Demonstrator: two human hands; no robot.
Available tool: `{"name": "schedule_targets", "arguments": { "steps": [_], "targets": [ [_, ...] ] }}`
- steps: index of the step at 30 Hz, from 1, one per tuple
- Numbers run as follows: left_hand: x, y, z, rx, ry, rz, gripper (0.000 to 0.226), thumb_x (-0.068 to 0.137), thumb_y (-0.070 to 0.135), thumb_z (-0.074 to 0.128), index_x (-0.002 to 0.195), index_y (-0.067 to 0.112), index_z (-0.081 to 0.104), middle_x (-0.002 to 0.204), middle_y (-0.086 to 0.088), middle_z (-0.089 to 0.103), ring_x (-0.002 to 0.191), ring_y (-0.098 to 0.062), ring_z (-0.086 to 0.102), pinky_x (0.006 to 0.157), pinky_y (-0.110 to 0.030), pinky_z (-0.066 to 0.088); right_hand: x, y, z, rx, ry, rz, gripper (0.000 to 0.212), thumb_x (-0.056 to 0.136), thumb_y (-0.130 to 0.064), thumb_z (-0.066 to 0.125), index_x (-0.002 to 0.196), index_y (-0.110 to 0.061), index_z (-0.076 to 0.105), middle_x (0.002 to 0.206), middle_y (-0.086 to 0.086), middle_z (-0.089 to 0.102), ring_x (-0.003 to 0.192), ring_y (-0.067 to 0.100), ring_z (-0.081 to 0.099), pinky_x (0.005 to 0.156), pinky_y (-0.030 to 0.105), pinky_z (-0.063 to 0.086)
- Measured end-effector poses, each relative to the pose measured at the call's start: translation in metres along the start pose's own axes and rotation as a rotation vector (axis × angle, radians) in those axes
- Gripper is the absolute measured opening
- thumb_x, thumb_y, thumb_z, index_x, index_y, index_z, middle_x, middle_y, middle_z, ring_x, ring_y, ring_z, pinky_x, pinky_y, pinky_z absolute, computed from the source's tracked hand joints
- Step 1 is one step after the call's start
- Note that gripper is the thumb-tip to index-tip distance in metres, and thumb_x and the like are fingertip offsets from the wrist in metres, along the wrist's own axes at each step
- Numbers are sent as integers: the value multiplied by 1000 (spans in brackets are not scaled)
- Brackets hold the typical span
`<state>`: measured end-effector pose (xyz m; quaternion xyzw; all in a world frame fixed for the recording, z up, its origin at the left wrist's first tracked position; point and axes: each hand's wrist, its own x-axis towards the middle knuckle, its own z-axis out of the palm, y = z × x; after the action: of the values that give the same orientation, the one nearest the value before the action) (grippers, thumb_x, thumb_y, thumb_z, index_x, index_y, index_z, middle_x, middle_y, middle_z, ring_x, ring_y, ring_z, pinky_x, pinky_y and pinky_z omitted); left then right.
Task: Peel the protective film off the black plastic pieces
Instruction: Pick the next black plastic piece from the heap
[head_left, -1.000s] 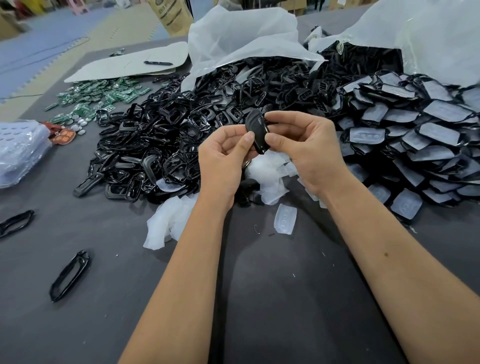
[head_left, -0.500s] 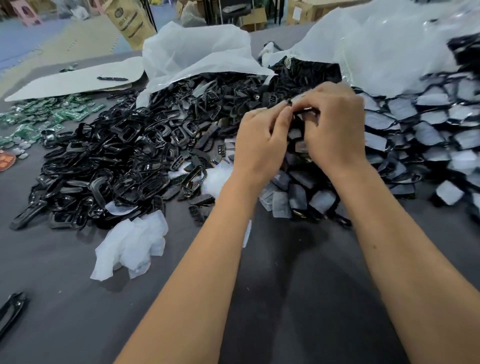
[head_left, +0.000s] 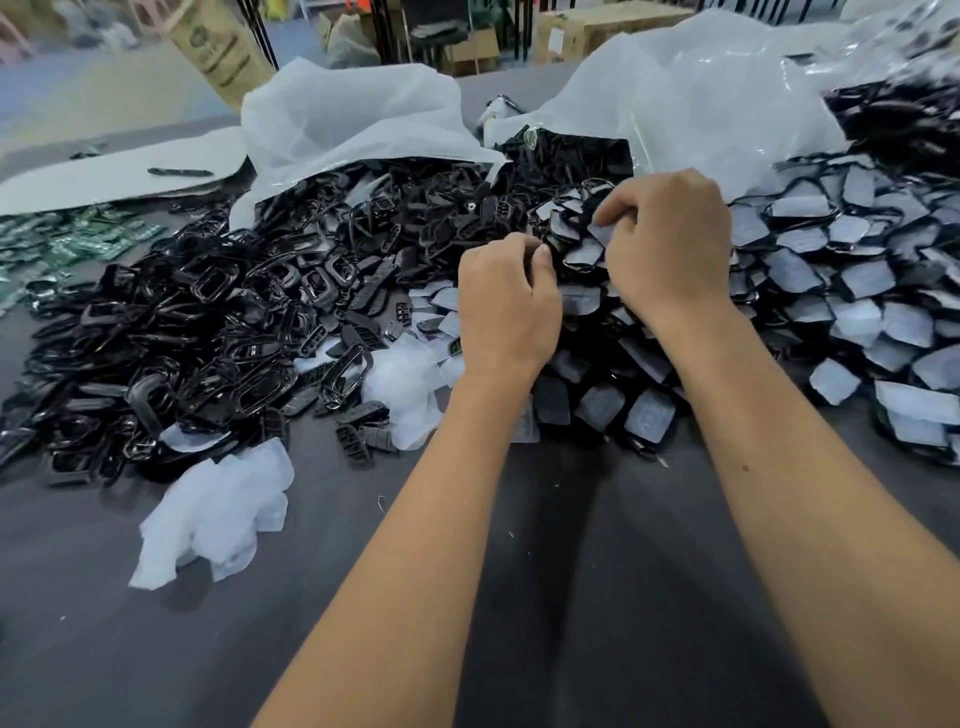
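— Hands first: your left hand (head_left: 506, 306) is curled into a loose fist at the near edge of the filmed pile (head_left: 831, 291), thumb pressed to the forefinger. Whether it pinches anything, I cannot tell.

— And my right?

— Your right hand (head_left: 670, 244) sits on top of that same pile, just beyond the left one, fingers curled and pinching the grey film (head_left: 602, 231) of one black piece (head_left: 584, 254). Both hands are close together but not touching.

— Where are the rest of the pieces?

— Those with film on them spread from under your hands off to the right of them, across the dark counter (head_left: 597, 571). Left of the filmed pile lies a heap of bare black frames (head_left: 197, 332) and small button pads. Two crumpled wads of white film (head_left: 218, 514) lie at the near side of that heap, one closer to you, one beside your left wrist.

— Anything behind?

— White plastic bags (head_left: 353, 119) lie open behind both piles, with black parts spilling out of them. Far left of the frames, green boards (head_left: 78, 234) are scattered, with a grey sheet (head_left: 119, 171) beyond them.
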<state>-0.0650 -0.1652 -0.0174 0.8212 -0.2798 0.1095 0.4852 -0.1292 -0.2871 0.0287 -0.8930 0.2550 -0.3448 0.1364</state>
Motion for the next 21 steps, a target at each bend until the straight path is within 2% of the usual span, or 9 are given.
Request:
{"name": "schedule_targets", "arguments": {
  "steps": [5,8,12,15,18,21],
  "targets": [
    [-12,-22,-28,322,22,-78,26,89,12,56,104,12,77,111,-5,71,121,-26,51,101,-33,42,-11,-46,25,60,-101,-145,41,85,0,50,98,-23,82,100,7,77,106,28,61,93,35,50],
    [-17,-44,-62,498,91,-188,29,88,15,56,110,16,76,122,-4,68,129,-27,44,104,-36,39,-19,-74,49,69,-253,-247,38,86,0,52,102,-20,81,102,7,76,111,28,60,88,40,54],
    [-26,-74,-109,636,164,-357,39,88,18,56,124,20,71,140,-3,59,140,-31,36,110,-45,34,-26,-100,82,-29,-482,-378,36,94,-2,53,121,-17,72,117,8,71,121,28,52,97,42,53],
    [-33,-91,-130,708,162,-436,45,91,22,57,135,20,64,150,-6,53,145,-34,33,117,-50,27,-32,-118,99,-65,-564,-482,50,96,4,48,138,-18,61,129,8,63,124,30,45,100,45,50],
    [-35,-101,-137,771,83,-451,41,93,22,55,132,18,65,138,-9,62,134,-36,44,108,-47,34,-40,-137,108,-73,-682,-552,66,96,4,48,155,-27,43,151,3,48,133,32,37,105,51,45],
    [-36,-107,-141,741,126,-406,37,94,13,54,127,20,68,120,-10,70,119,-37,52,93,-43,38,-46,-148,117,-141,-749,-610,68,98,-2,50,157,-33,38,160,-1,39,139,31,34,105,53,42]
  ]
}}
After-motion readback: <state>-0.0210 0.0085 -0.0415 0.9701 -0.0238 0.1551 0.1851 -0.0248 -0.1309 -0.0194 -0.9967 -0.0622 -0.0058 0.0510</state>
